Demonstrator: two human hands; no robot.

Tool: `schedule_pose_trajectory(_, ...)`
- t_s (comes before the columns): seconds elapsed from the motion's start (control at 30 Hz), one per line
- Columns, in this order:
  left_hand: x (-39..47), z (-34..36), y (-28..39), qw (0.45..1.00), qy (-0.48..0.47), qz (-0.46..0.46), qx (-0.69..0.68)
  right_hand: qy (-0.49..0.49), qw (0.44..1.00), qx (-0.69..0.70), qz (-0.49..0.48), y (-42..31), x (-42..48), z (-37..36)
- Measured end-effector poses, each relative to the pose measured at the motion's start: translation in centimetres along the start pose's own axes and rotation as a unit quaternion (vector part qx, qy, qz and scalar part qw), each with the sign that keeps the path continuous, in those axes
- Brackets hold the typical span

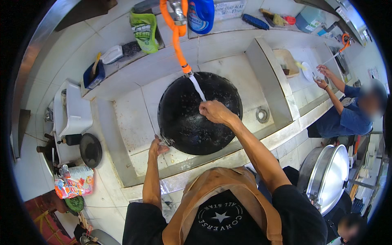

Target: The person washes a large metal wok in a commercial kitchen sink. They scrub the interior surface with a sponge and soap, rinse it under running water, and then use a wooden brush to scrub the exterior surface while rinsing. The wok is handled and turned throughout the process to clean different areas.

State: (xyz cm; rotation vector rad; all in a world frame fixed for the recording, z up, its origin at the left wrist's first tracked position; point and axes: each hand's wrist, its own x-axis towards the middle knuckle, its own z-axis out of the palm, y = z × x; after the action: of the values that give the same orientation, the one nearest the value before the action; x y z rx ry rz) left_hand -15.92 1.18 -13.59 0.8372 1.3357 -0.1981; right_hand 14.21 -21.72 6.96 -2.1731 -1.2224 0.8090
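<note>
A large black wok (pixel 190 122) rests in a tiled sink (pixel 134 122), its dark surface wet in places. From above hangs an orange hose (pixel 178 49), and water (pixel 197 87) streams from its metal end onto the wok. My right hand (pixel 214 111) is over the middle of the wok with its fingers curled, at the foot of the stream; whether it holds something small cannot be told. At the wok's lower left edge is my left hand (pixel 159 147), fingers apart, with nothing in it.
A metal drain ring (pixel 262 115) lies right of the wok. On the back ledge stand a blue bottle (pixel 200 15), a green pouch (pixel 145 30) and brushes (pixel 255 21). A co-worker (pixel 352 104) works at the adjoining sink. Large metal pots (pixel 327 179) stand at the right.
</note>
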Motion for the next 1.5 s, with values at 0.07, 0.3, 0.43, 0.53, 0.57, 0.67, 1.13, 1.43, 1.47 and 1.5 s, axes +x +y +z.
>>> schedule_pose_trajectory(0.07, -2.6, 0.5, 1.6, 0.982, 0.089, 0.092, 0.136, 0.0, 0.996, -0.085, -0.033, 1.2, 3.7, 0.5)
schedule_pose_trajectory(0.3, -9.1, 11.0, 8.4, 0.809, 0.195, 0.487, 0.265, -0.027, 0.98, 0.141, 0.141, -1.7, 7.8, -4.1)
schedule_pose_trajectory(0.43, -10.0, 20.5, 12.6, 0.843, -0.049, 0.473, 0.252, -0.012, 0.99, -0.137, 0.039, -5.4, 4.3, -9.8)
schedule_pose_trajectory(0.53, -12.3, 26.1, 15.8, 0.856, -0.162, 0.339, 0.356, 0.132, 0.978, -0.16, -0.026, -6.6, 0.9, -13.4)
schedule_pose_trajectory(0.57, -12.3, 27.2, 15.9, 0.87, -0.181, 0.34, 0.307, 0.173, 0.977, -0.114, -0.042, -7.4, 0.0, -14.5)
schedule_pose_trajectory(0.67, -4.7, 28.4, 16.8, 0.85, -0.18, 0.423, 0.259, 0.254, 0.96, -0.044, -0.104, -13.7, -0.3, -16.7)
schedule_pose_trajectory(1.13, -18.4, 26.2, 18.7, 0.869, -0.101, 0.387, 0.291, 0.363, 0.909, -0.18, 0.094, 14.7, -2.0, -29.2)
schedule_pose_trajectory(1.43, -18.4, 25.0, 13.3, 0.918, 0.009, 0.354, 0.177, 0.471, 0.828, -0.268, 0.142, 35.4, 8.3, -47.5)
schedule_pose_trajectory(1.47, -18.7, 24.8, 12.3, 0.927, 0.027, 0.335, 0.168, 0.43, 0.82, -0.347, 0.151, 38.2, 9.2, -49.1)
schedule_pose_trajectory(1.5, -18.9, 24.9, 11.7, 0.935, 0.047, 0.316, 0.152, 0.386, 0.805, -0.425, 0.152, 41.1, 9.7, -50.8)
